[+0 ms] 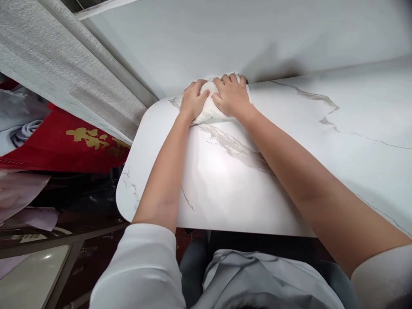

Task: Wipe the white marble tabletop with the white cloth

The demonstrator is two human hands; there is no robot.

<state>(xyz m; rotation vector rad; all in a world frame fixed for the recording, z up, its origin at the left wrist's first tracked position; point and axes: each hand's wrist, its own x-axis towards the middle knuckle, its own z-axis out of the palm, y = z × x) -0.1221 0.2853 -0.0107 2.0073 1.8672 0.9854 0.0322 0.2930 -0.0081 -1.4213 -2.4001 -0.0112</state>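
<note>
A white cloth [208,112] lies bunched on the white marble tabletop [225,189], close to the far edge where the table meets the wall. My left hand [192,99] presses down on its left part with fingers curled over it. My right hand [231,95] covers its right part, fingers bent round the fabric. Both arms stretch out over the table, and most of the cloth is hidden under the hands.
A pale wall [225,38] backs the table. A grey textured curtain [61,73] hangs at the left, with a red cloth bearing gold figures [64,146] below it. The table's rounded corner [124,206] is at the near left, beside a lower glass-topped surface [35,274].
</note>
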